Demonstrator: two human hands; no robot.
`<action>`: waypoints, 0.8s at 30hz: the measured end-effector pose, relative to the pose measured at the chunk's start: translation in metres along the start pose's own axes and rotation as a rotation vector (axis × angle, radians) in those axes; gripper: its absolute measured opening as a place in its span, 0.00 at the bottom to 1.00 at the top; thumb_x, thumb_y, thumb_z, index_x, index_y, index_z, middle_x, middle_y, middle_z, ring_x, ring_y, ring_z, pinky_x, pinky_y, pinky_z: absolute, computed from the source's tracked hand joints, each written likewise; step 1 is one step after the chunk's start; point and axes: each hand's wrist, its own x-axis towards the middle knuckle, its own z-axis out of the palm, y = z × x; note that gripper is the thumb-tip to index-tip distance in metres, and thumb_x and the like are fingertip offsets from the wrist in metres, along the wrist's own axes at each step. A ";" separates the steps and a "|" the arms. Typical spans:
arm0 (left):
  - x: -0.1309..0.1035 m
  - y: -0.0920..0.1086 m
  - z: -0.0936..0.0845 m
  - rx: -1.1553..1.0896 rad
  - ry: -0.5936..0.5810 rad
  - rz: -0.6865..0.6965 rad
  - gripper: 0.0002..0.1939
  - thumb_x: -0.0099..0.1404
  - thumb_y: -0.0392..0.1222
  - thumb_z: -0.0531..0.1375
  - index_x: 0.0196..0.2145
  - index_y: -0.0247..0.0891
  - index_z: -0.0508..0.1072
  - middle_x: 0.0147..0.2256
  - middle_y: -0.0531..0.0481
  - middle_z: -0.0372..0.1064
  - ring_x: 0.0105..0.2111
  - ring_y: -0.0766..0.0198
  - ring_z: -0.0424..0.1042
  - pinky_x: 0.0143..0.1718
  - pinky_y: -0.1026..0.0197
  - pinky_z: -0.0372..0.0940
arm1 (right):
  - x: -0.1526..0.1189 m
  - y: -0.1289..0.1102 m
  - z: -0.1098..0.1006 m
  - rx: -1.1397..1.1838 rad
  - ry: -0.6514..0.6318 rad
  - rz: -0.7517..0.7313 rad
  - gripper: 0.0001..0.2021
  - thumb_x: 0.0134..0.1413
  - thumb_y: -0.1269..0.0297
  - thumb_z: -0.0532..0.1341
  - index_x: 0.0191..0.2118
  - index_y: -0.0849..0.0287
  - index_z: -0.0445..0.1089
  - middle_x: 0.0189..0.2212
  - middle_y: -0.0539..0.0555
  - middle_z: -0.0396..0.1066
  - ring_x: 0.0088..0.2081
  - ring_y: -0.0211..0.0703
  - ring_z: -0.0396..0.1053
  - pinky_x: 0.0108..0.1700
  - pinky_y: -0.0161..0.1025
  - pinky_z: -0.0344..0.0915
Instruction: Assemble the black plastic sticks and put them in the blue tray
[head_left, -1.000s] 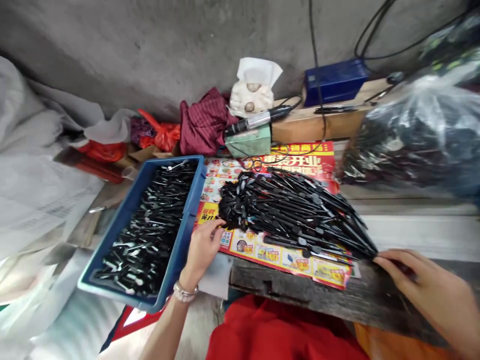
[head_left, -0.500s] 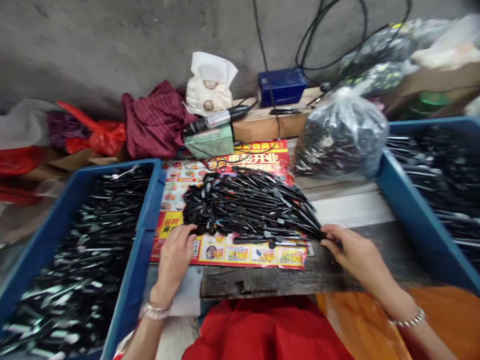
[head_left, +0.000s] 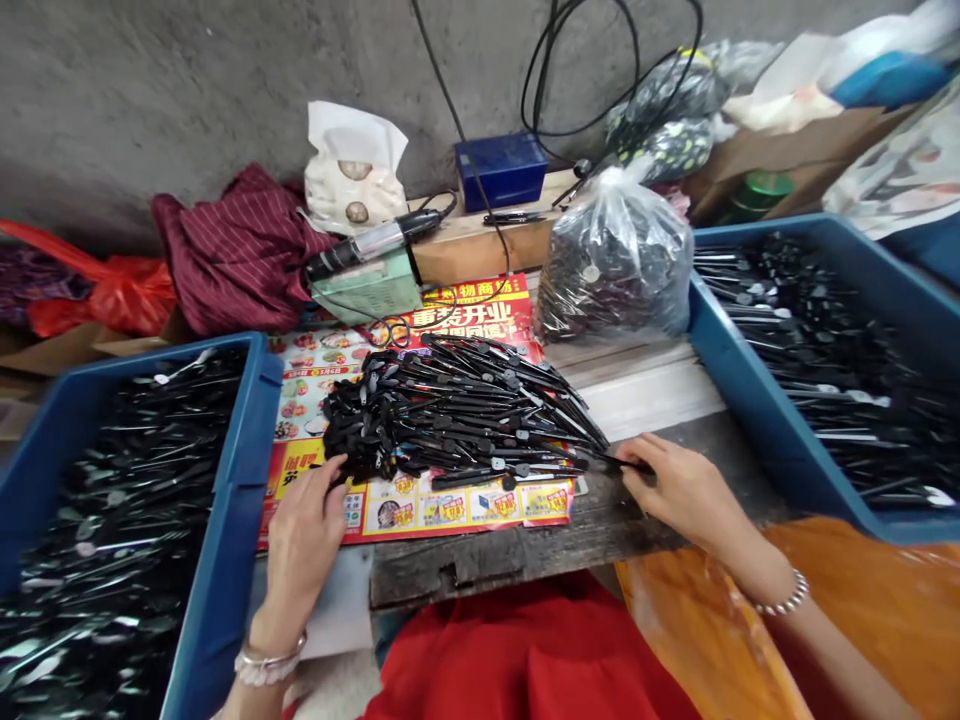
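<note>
A heap of long, thin black stick-like pieces (head_left: 465,410), several with small round discs, lies on a printed flyer in front of me. Beyond the heap's right tip, my right hand (head_left: 671,490) pinches the end of one thin black stick between thumb and fingers. My left hand (head_left: 304,530) is at the heap's lower left corner, its fingers bent and thumb close to the forefinger. Something dark shows between them, too small to make out. The red and yellow flyer (head_left: 450,510) shows around the heap on the dark wooden board (head_left: 525,555).
Blue bins (head_left: 247,430) of similar black pieces stand at left and right. Behind the heap are a filled clear bag (head_left: 619,260), a handheld tool with a cord (head_left: 375,243) on a green box (head_left: 371,288), scissors (head_left: 388,330), a blue box (head_left: 501,170) and a tissue pack (head_left: 354,180).
The view has turned right, so everything sits farther left. My right hand has moved slightly away from the heap's tip with the black stick. My left hand stays at the lower left corner.
</note>
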 end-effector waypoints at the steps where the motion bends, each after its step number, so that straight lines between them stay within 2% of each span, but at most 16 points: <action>1: 0.000 0.000 -0.003 -0.037 0.015 -0.019 0.20 0.68 0.44 0.50 0.51 0.35 0.72 0.41 0.42 0.74 0.40 0.54 0.73 0.45 0.53 0.68 | -0.001 0.001 -0.004 0.084 0.011 0.025 0.07 0.55 0.66 0.53 0.35 0.57 0.68 0.32 0.53 0.72 0.33 0.45 0.71 0.37 0.40 0.64; 4: 0.001 0.003 -0.009 -0.157 0.051 -0.051 0.17 0.67 0.46 0.54 0.48 0.39 0.74 0.43 0.44 0.74 0.42 0.56 0.73 0.48 0.54 0.67 | -0.008 -0.002 -0.017 0.419 -0.053 0.144 0.08 0.56 0.59 0.56 0.37 0.57 0.67 0.29 0.51 0.71 0.32 0.44 0.70 0.37 0.38 0.65; 8: 0.001 0.016 -0.013 -0.336 -0.008 -0.078 0.12 0.65 0.45 0.56 0.40 0.40 0.77 0.43 0.47 0.74 0.44 0.57 0.73 0.48 0.55 0.67 | -0.017 -0.019 -0.021 0.840 -0.220 0.335 0.15 0.54 0.51 0.61 0.38 0.59 0.68 0.27 0.52 0.69 0.29 0.41 0.68 0.31 0.36 0.65; 11: 0.000 0.029 -0.012 -0.490 -0.075 -0.110 0.10 0.64 0.43 0.57 0.36 0.39 0.76 0.43 0.47 0.74 0.44 0.58 0.73 0.47 0.57 0.69 | -0.019 -0.032 -0.018 0.973 -0.224 0.443 0.16 0.48 0.51 0.65 0.33 0.59 0.68 0.23 0.49 0.66 0.25 0.38 0.63 0.27 0.34 0.61; 13: -0.002 0.036 -0.011 -0.596 -0.126 -0.158 0.09 0.64 0.42 0.57 0.35 0.38 0.75 0.44 0.46 0.75 0.46 0.58 0.74 0.47 0.58 0.70 | -0.018 -0.038 -0.019 0.985 -0.196 0.460 0.16 0.47 0.51 0.66 0.33 0.59 0.69 0.22 0.48 0.65 0.23 0.36 0.61 0.26 0.33 0.59; 18: -0.004 0.049 -0.010 -0.814 -0.242 -0.251 0.08 0.63 0.42 0.59 0.38 0.37 0.73 0.44 0.44 0.77 0.45 0.58 0.76 0.48 0.57 0.71 | -0.011 -0.050 -0.025 0.802 -0.127 0.296 0.13 0.52 0.52 0.63 0.33 0.58 0.72 0.30 0.52 0.72 0.29 0.40 0.65 0.30 0.35 0.61; 20: -0.003 0.054 -0.011 -0.821 -0.269 -0.234 0.08 0.62 0.42 0.59 0.38 0.37 0.74 0.41 0.45 0.77 0.43 0.58 0.76 0.46 0.59 0.72 | -0.007 -0.059 -0.022 0.714 -0.120 0.189 0.11 0.54 0.54 0.62 0.34 0.57 0.73 0.32 0.53 0.73 0.31 0.41 0.66 0.32 0.36 0.61; 24: -0.001 0.065 -0.012 -0.749 -0.283 -0.163 0.07 0.61 0.40 0.59 0.36 0.37 0.75 0.36 0.47 0.76 0.39 0.61 0.76 0.42 0.63 0.72 | -0.001 -0.075 -0.009 0.678 -0.141 0.032 0.10 0.59 0.57 0.58 0.35 0.57 0.74 0.30 0.52 0.72 0.28 0.39 0.65 0.31 0.36 0.61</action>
